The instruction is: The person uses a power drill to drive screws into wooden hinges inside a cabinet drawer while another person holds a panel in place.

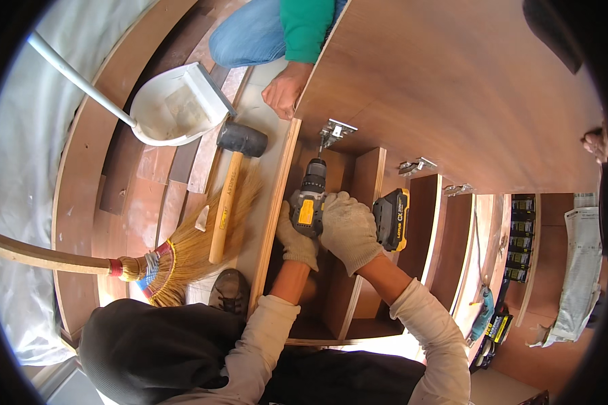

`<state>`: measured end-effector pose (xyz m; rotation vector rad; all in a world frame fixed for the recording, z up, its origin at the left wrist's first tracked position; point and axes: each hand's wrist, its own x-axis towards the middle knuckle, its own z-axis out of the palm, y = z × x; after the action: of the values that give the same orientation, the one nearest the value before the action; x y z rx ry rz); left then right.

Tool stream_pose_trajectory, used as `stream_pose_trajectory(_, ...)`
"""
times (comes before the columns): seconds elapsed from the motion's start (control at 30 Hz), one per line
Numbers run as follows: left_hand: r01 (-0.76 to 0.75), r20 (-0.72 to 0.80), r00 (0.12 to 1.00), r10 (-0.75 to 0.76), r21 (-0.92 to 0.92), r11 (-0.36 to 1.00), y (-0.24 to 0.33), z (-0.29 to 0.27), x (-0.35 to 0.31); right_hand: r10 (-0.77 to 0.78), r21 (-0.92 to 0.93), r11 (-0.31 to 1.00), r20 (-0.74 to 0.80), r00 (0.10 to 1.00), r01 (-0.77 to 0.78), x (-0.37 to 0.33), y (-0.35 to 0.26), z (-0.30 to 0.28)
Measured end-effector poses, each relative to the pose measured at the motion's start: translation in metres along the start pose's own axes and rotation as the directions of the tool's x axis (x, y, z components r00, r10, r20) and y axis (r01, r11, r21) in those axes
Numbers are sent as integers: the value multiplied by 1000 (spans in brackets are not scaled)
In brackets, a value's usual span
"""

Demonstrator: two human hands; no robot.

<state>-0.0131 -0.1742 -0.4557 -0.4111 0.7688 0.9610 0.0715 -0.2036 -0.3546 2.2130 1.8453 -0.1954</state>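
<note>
Both of my hands wear pale knit gloves and hold a black and yellow cordless drill. My right hand is wrapped round its handle, with the battery sticking out beyond the fingers. My left hand is closed against the drill's rear and side. The drill's bit reaches a metal cabinet hinge on a large brown wooden panel. Below the panel lies an open wooden cabinet frame with dividers. A second hinge and a third hinge sit farther right along the panel's lower edge.
Another person's hand rests by the panel's left corner; a further hand shows at its right edge. Left of the cabinet lie a rubber mallet, a broom and a white dustpan. A teal power tool lies right.
</note>
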Motion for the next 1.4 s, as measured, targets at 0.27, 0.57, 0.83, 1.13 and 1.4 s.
stream_pose_trajectory(0.27, 200, 166, 958, -233, 193, 961, 13, -23, 12, -37, -36, 999, -48, 998, 35, -35, 12, -32)
stream_pose_trajectory(0.57, -279, 258, 956, -137, 668, -690, 46, -4, -21, 245, 426, 895, -227, 943, -130, -218, 63, -93)
stream_pose_trajectory(0.83, -214, 591, 807, 9, 306, -928, 2, -26, -4, 590, 495, 787, -428, 684, -368, -368, 92, -72)
stream_pose_trajectory(1.13, 2, 712, 696, 87, 119, -993, -15, -24, 52, 734, 801, 13, -414, 538, 599, -340, 82, -127)
stream_pose_trajectory(1.4, -185, 756, 614, 227, 418, -889, -21, -19, 66, 613, 675, -584, 3, 790, 451, -291, 121, -181)
